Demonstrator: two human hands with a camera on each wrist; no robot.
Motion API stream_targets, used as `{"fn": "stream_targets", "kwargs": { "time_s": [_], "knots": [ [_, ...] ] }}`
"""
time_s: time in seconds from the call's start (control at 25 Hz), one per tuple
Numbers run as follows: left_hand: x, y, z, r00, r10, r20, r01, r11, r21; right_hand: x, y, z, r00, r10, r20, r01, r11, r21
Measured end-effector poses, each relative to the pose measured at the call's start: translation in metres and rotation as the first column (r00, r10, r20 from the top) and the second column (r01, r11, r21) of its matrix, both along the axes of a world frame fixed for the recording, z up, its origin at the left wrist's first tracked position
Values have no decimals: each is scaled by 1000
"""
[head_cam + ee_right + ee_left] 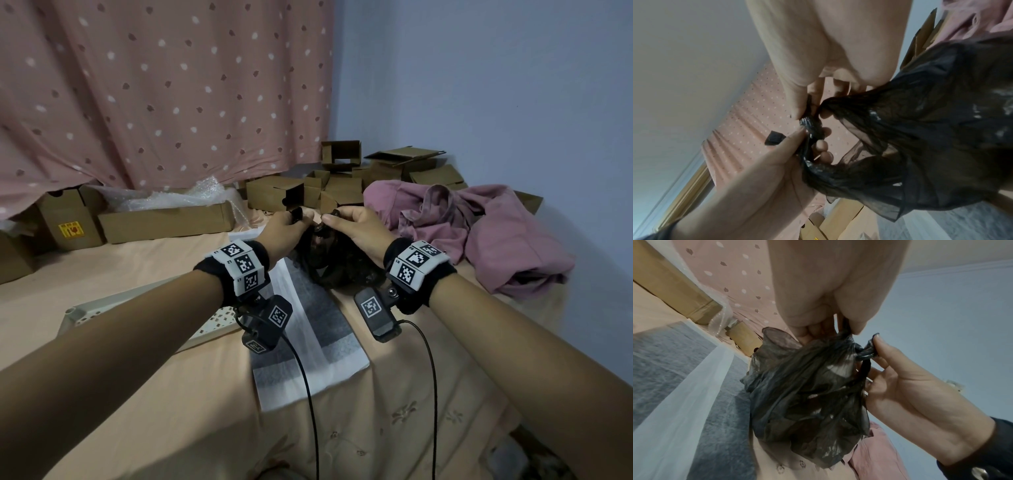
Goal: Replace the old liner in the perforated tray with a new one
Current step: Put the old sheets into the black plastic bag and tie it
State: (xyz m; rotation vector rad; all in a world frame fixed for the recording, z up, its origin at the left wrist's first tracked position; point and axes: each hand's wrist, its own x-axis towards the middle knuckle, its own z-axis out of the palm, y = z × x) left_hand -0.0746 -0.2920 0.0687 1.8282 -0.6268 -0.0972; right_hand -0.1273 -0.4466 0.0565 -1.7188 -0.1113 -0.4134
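**Midway: bag being knotted, tray not yet relined**

Seemingly past the removal stage, the white perforated plastic tray point(219, 317) lies under the left forearm, no liner visible in the part that shows. Just beside it, below both wrists, a white-and-grey absorbent sheet point(308, 329) lies spread on the bedcover. The left hand point(284, 229) and right hand point(359, 228) each pinch twisted handles of a thin black plastic bag point(807, 394) hanging between them. What the bag holds cannot be told.

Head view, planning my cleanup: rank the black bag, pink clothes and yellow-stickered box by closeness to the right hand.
1. Black bag: pinched by the right hand.
2. Pink clothes: just to its right.
3. Yellow-stickered box: far left, under the curtain.
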Motion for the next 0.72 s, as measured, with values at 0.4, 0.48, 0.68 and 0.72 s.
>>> {"fn": "stream_targets", "kwargs": {
  "time_s": [0.4,0.48,0.68,0.72],
  "knots": [
    [24,4,-3,862,40,506,-237,913,332,-3,-33,18,946,-309,100,324,919,-225],
    [25,3,-4,857,39,514,-252,902,351,-3,-42,15,937,-335,94,348,911,-220],
    [29,0,-8,872,54,486,-282,867,411,-4,-62,8,897,-434,87,443,874,-202],
    [31,0,-9,878,50,476,-276,865,420,-5,-66,8,885,-460,75,466,863,-194]
  ]
}}
